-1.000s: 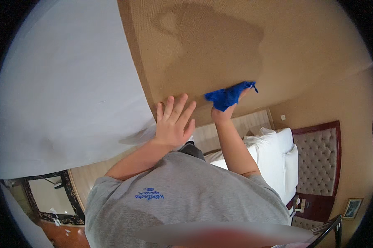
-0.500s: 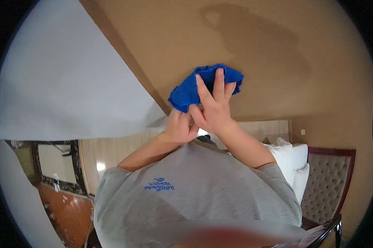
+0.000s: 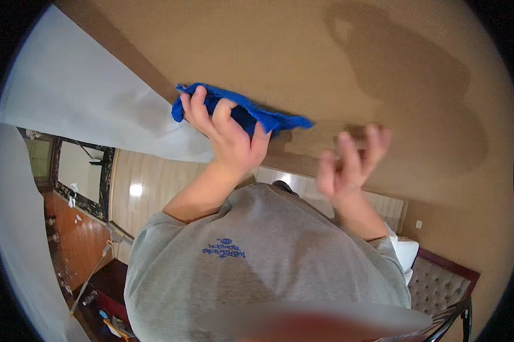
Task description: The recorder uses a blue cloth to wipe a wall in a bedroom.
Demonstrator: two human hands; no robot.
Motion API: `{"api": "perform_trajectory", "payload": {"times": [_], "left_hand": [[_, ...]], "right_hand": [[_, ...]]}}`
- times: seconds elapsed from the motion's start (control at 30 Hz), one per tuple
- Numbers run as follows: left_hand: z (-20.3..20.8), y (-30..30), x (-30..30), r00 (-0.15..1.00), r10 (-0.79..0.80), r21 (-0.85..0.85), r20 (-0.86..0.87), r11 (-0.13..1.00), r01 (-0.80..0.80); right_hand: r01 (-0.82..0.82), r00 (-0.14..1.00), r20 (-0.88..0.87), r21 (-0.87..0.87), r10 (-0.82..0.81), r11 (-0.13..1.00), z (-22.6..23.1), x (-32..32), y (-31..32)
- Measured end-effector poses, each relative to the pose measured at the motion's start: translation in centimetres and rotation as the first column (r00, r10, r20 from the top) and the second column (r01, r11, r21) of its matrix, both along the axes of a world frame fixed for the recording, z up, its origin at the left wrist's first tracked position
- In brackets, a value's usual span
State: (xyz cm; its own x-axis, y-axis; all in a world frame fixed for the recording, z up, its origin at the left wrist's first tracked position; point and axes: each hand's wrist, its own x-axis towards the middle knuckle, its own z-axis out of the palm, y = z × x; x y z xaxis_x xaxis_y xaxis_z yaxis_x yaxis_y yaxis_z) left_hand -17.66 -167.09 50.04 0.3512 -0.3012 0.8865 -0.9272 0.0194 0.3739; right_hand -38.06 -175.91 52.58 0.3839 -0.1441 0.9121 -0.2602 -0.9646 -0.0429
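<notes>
A blue cloth [image 3: 286, 121] lies bunched against the brown wall [image 3: 257, 45], close to the corner with the white curtain-like panel [image 3: 114, 102]. My left hand [image 3: 231, 137] grips it, fingers spread over the cloth's near side and the thumb at its right part. Some of the cloth folds over behind the fingers. To the right, my right hand [image 3: 351, 165] is raised apart from the cloth, its fingers loosely bent and apart, a little blurred, with nothing in it.
Below right stands a tufted headboard [image 3: 439, 279] with white pillows [image 3: 404, 253]. A dark-framed mirror [image 3: 80, 171] and a long thin pole [image 3: 91, 273] are at lower left. A small white switch [image 3: 419, 224] sits on the wall.
The right hand has let go of the cloth and moved right and down. The left hand has moved up and left and now holds the cloth, which has shifted left.
</notes>
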Motion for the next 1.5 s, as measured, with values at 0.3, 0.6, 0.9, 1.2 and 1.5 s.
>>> {"api": "perform_trajectory", "payload": {"times": [0.3, 0.6, 0.9, 1.2, 1.5], "left_hand": [[-11.8, -0.8, 0.6, 0.990, 0.023, 0.127, 0.139, 0.991, -0.040], [0.2, -0.6, 2.3, 0.991, -0.021, 0.055, 0.128, 0.998, 0.014], [-10.0, -1.0, 2.1, 0.963, 0.087, 0.114, 0.257, 0.986, -0.119], [-12.1, -1.2, 2.5, 0.977, 0.041, 0.173, 0.209, 0.982, -0.078], [-3.4, -2.0, 2.5, 0.972, 0.126, -0.031, 0.198, 0.992, -0.122]], "right_hand": [[0.316, 0.948, 0.060, -0.251, -0.311, 0.915, -1.9, 0.5, -2.7], [0.352, 0.935, 0.052, -0.241, -0.350, 0.904, -2.7, -0.2, -2.4], [0.375, 0.926, 0.064, -0.251, -0.372, 0.892, -3.9, 0.4, -2.8], [0.373, 0.926, 0.031, -0.242, -0.377, 0.896, -3.5, 0.3, -2.4], [0.297, 0.938, 0.149, 0.117, -0.312, 0.948, -5.0, -3.6, -2.7]]}}
